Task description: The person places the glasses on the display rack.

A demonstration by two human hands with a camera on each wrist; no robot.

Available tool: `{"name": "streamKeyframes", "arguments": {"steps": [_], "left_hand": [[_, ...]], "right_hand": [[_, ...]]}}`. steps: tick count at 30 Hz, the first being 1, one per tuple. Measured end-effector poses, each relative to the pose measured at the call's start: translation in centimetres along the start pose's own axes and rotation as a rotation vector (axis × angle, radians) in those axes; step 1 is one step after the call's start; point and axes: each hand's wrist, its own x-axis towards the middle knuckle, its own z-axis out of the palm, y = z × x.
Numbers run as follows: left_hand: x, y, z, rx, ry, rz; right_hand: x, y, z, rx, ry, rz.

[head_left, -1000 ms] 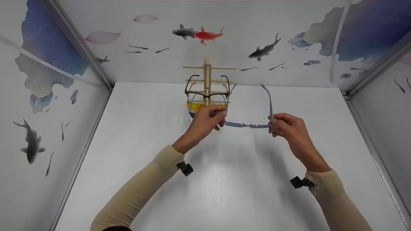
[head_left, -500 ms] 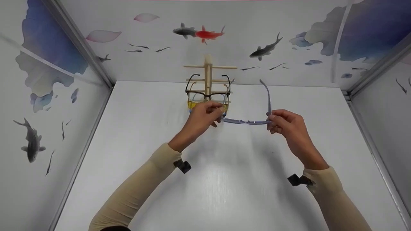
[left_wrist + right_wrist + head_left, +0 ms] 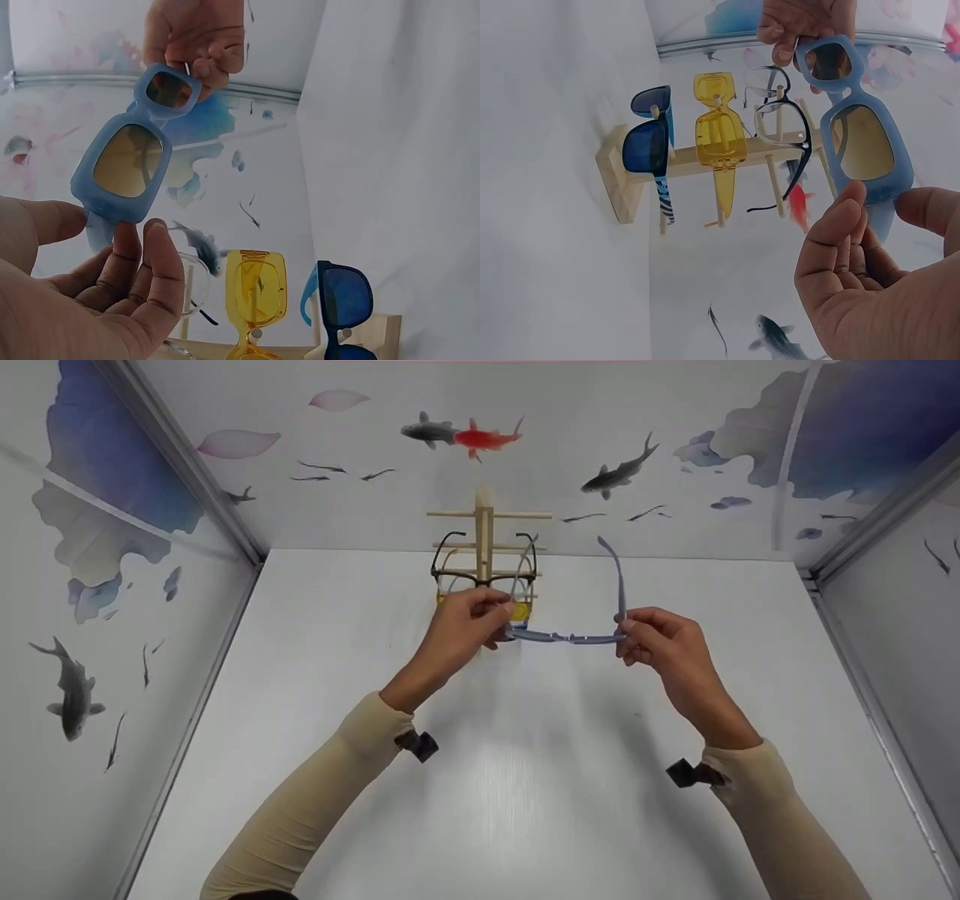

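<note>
Light-blue thick-framed sunglasses (image 3: 553, 637) are held up with their temples spread and pointing away toward the back wall. My left hand (image 3: 465, 622) pinches them at the left hinge, and my right hand (image 3: 667, 645) pinches the right hinge. Their amber lenses show in the left wrist view. A wooden glasses stand (image 3: 484, 529) rises just beyond the left hand, which overlaps its lower part in the head view. On its pegs sit black-and-clear-rimmed glasses (image 3: 780, 121), yellow sunglasses (image 3: 720, 139) and dark-blue-lensed sunglasses (image 3: 646, 146), from upper to lower. The left temple overlaps the stand in the head view.
The stand's top pegs (image 3: 525, 515) bear no glasses. Its wooden base (image 3: 615, 176) rests on the white table (image 3: 495, 810). White panels with painted fish (image 3: 487, 437) enclose the back and sides. A small black camera sits on each wrist.
Both hands have carried the light-blue sunglasses leftward and a little farther away, so the left temple now overlaps the stand's right side. The glasses on the stand have stayed put.
</note>
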Motion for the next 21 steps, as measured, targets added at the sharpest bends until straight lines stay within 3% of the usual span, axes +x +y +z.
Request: {"name": "streamKeyframes", "arguments": {"steps": [21], "left_hand": [[-0.9, 1.8, -1.8, 0.030, 0.053, 0.037]], "right_hand": [[0.8, -1.7, 1.5, -0.015, -0.028, -0.058]]}}
